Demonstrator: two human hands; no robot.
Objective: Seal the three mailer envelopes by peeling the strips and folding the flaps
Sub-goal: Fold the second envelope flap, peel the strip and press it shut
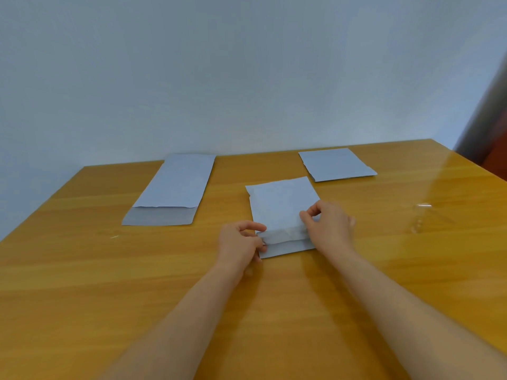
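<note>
Three mailer envelopes lie on the wooden bench (82,270), and two hands work on one of them. The middle envelope (279,204) lies nearest to the person, around the centre of the bench, with its long axis running from the near edge toward the far edge and its flap (282,233) at the near end, directly between the hands. The left hand (241,239) holds the left end of the flap, with the thumb on top and the fingers curled at the near left corner of the envelope. The right hand (326,226) is at the right end of the flap, its thumb and forefinger closed narrowly together in a pinch; it is perhaps holding the peel strip or the flap edge, but the picture is a little blurred there and I cannot tell which. Both hands touch the envelope, so neither one must reach. I judge that the flap is partly folded and that the next move is along the flap, across the long axis, from one hand to the other. The long envelope (175,185) lies toward the far left corner of the bench with its flap open at its near end, so it seems not yet sealed. The third envelope (336,164) lies near the far right corner, shorter, with no open flap visible, so it is probably already closed.
</note>
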